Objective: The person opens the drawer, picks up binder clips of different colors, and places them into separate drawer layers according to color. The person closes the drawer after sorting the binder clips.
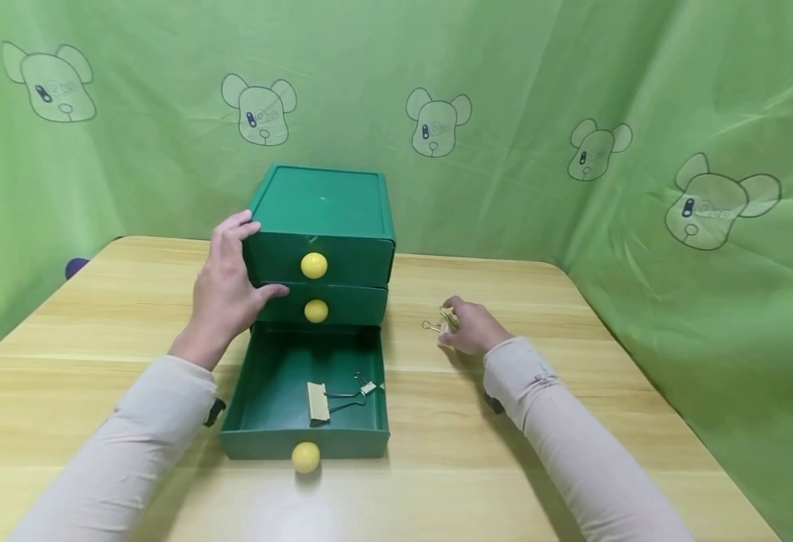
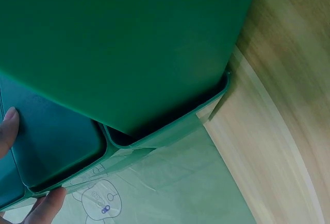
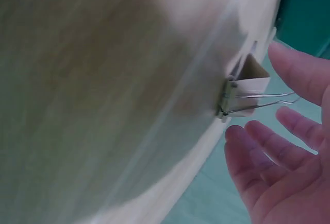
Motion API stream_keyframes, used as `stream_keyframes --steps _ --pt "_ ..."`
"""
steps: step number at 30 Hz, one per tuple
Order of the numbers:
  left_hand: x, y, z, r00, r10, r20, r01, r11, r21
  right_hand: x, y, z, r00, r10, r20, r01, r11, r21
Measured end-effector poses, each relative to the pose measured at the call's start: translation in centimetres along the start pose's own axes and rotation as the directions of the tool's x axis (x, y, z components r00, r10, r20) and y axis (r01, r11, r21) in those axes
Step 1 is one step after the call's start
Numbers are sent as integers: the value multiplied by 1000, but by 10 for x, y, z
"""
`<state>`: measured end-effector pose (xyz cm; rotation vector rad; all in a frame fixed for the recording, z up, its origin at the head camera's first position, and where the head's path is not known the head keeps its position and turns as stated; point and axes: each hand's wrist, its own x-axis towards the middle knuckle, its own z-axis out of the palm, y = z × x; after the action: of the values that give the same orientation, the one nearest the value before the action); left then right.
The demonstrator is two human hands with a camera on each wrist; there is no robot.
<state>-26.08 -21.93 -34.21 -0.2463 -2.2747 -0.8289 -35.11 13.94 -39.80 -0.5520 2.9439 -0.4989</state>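
A green drawer cabinet point(image 1: 325, 197) with yellow knobs stands on the table, its bottom drawer point(image 1: 271, 376) pulled out. Inside that drawer lie a large cream binder clip point(image 1: 318, 403) and a small binder clip point(image 1: 367, 388). My left hand point(image 1: 223, 290) rests on the cabinet's left front corner, thumb on the middle drawer front, fingers along the side. To the right of the cabinet, my right hand point(image 1: 472, 328) is around another cream binder clip point(image 3: 247, 90) on the table. In the right wrist view, thumb and fingers stand apart about that clip, with gaps between.
The upper drawer point(image 1: 356, 262) and middle drawer point(image 1: 356, 303) are pushed in. A wooden table point(image 1: 98, 331) lies beneath everything, with green curtains point(image 1: 356, 45) printed with bear heads behind and at the sides. Something purple point(image 1: 75, 266) shows beyond the table's left edge.
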Motion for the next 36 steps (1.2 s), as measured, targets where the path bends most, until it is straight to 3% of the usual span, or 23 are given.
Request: stream_keyframes --steps 10,20,36 --pt "-1 1 1 1000 18 -17 -18 1000 -10 -1 2 3 999 3 38 -2 999 -40" --pt "-2 -1 1 999 28 -30 -28 1000 -11 -13 -3 0 999 -21 -39 23 999 44" --pt "0 -2 2 999 32 -31 -32 999 0 -28 -30 -3 998 -41 -51 46 995 92"
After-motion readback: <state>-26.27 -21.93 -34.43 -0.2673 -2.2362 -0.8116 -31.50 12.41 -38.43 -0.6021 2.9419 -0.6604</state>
